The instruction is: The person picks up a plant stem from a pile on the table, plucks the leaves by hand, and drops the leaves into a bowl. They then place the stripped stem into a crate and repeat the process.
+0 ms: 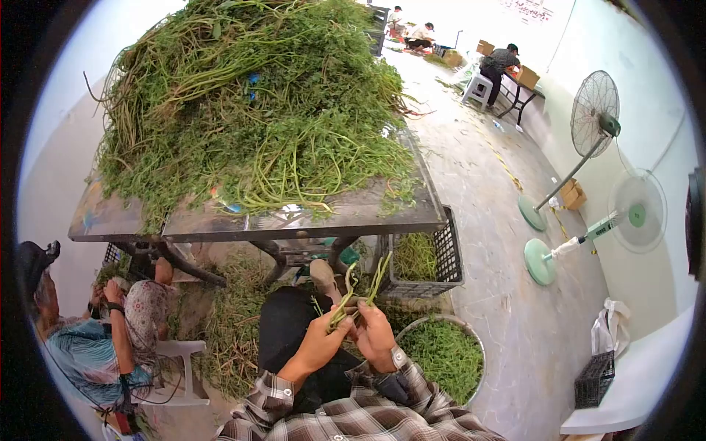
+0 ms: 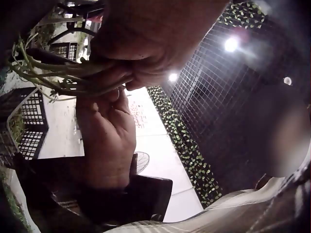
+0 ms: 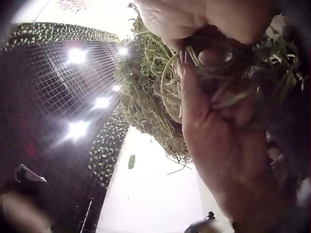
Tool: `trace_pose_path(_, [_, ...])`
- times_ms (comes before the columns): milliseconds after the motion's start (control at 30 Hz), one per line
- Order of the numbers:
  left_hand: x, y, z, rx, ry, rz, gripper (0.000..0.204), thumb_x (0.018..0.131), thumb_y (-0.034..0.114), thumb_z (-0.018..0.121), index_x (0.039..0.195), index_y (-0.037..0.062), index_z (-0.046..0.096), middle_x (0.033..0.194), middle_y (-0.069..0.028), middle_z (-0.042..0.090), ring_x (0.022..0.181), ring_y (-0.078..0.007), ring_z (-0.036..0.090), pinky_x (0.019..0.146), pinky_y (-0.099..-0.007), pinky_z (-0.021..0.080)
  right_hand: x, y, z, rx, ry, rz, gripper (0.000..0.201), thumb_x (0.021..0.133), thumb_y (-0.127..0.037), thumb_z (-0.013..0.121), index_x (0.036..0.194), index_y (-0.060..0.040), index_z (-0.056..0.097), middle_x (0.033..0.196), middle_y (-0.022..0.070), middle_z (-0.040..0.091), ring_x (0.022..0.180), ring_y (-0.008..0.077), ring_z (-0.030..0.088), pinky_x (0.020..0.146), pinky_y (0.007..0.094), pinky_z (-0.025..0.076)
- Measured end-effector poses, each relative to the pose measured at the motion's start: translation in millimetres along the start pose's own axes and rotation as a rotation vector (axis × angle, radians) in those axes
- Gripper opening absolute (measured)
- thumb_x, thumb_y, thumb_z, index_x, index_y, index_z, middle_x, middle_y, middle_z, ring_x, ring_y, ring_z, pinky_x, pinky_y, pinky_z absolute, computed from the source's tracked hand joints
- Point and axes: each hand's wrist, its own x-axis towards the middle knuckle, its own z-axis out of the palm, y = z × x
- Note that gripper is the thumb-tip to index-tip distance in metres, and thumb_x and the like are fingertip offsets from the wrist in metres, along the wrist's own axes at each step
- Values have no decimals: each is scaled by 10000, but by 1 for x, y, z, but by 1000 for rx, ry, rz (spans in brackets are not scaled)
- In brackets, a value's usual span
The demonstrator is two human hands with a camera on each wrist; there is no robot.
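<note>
In the head view both hands meet over the lap. The left hand (image 1: 318, 345) grips a few green leafy stems (image 1: 346, 294), their upper ends curling above its fingers. Beside it, the right hand (image 1: 376, 339) pinches stems (image 1: 379, 278) that stick up past its fingertips. The thumbs of the two hands sit close together. Seen in the left wrist view, the bundle of stems (image 2: 53, 80) juts out sideways from the left hand (image 2: 150, 43), with the right hand (image 2: 109, 141) just below. Leaves (image 3: 279, 60) show beyond the fingers in the right wrist view.
A large heap of greens (image 1: 257, 110) covers the table (image 1: 309, 226) ahead. A round tub (image 1: 482, 353) of picked leaves stands at the right, behind it a black crate (image 1: 456, 257) with stems. Loose stems (image 1: 235, 323) litter the floor. Another person (image 1: 95, 345) sits at left; fans (image 1: 540, 262) stand right.
</note>
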Motion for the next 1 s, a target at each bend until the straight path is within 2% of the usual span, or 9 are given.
trace_pose_path(233, [-3, 18, -5, -195, 124, -49, 241, 901, 202, 496, 1004, 1, 578, 732, -1, 565, 583, -59, 468, 518, -207, 374, 2, -8, -1, 311, -85, 11, 231, 949, -202, 355, 931, -18, 493, 961, 112, 556, 899, 247, 541, 701, 381, 440])
trace_pose_path(367, [-5, 20, -7, -401, 144, -133, 224, 900, 227, 487, 929, 25, 579, 689, 22, 525, 546, -51, 435, 468, -199, 334, 6, -8, -10, 338, -73, -4, 205, 951, -214, 371, 929, -27, 451, 804, 63, 477, 737, 194, 491, 717, 374, 431])
trace_pose_path(433, [-3, 18, -7, -477, 195, -83, 233, 887, 239, 499, 883, 17, 571, 662, 23, 505, 516, -45, 411, 444, -196, 312, 5, -16, -5, 388, -19, 12, 201, 956, -219, 366, 931, -32, 436, 691, 6, 381, 610, 124, 397, 574, 272, 372])
trace_pose_path(600, [-6, 22, -15, -569, 135, -82, 273, 895, 263, 500, 975, 13, 574, 694, 33, 511, 475, -22, 364, 406, -180, 263, -6, -28, -4, 151, 68, -13, 192, 931, -214, 430, 881, -32, 471, 552, -57, 261, 433, 53, 240, 385, 211, 234])
trace_pose_path(833, [-4, 20, -5, -555, 105, -146, 314, 914, 236, 469, 1129, 11, 518, 748, 40, 515, 489, -13, 355, 413, -174, 250, -19, -25, 15, -323, 59, -33, 225, 880, -239, 544, 927, -19, 551, 529, -65, 319, 411, 24, 238, 376, 192, 186])
trace_pose_path(867, [-5, 19, -6, -555, 104, -149, 314, 914, 236, 469, 1129, 11, 518, 748, 40, 515, 489, -13, 355, 413, -174, 250, -21, -29, 15, -367, 16, 5, 238, 871, -224, 561, 986, -16, 562, 603, -48, 454, 474, 27, 372, 418, 190, 288])
trace_pose_path(933, [-6, 15, -8, -413, 20, -99, 393, 903, 223, 493, 1231, 12, 440, 894, -9, 561, 654, -54, 497, 535, -189, 390, -23, -30, 22, -417, -14, -15, 245, 867, -209, 564, 1010, -10, 559, 678, -29, 507, 551, 38, 432, 480, 200, 345])
trace_pose_path(967, [-5, 8, -7, -413, 20, -102, 393, 903, 223, 493, 1231, 12, 440, 894, -9, 561, 654, -54, 497, 535, -189, 390, -23, -29, 25, -469, -48, -37, 255, 864, -194, 567, 1034, -5, 556, 753, -10, 559, 628, 48, 492, 542, 209, 402])
trace_pose_path(1000, [-3, 2, -5, -239, 22, 12, 432, 893, 211, 511, 1263, 12, 405, 995, -40, 550, 796, -88, 510, 658, -219, 409, -23, -32, 23, -592, -48, 2, 267, 854, -164, 571, 1055, 10, 549, 873, 21, 588, 755, 70, 526, 661, 236, 439])
